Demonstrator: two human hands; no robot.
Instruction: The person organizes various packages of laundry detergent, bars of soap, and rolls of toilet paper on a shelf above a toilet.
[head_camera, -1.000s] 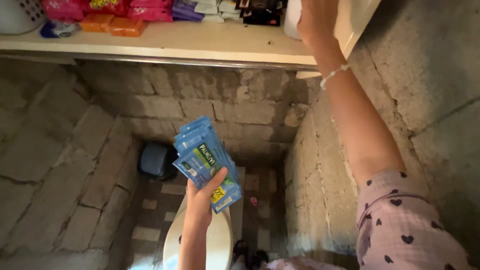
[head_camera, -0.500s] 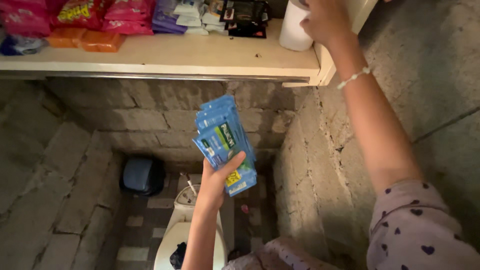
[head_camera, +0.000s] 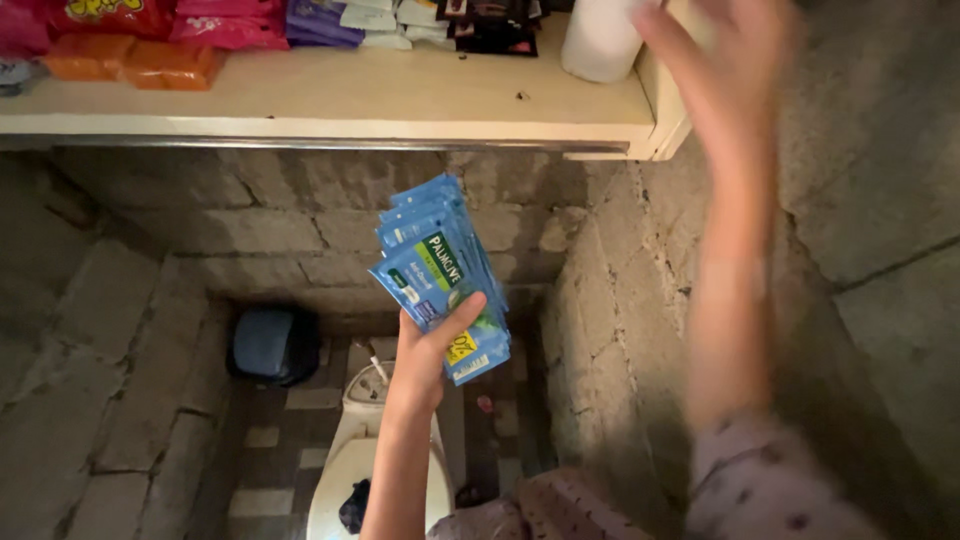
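Several blue sachets (head_camera: 438, 270), fanned above left hand (head_camera: 425, 350)

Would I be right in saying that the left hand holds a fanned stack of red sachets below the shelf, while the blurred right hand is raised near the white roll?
Not quite: the sachets are blue, not red, as the head view shows. The rest stands: the left hand holds them fanned out below the shelf, and the blurred right hand is raised near the white roll.
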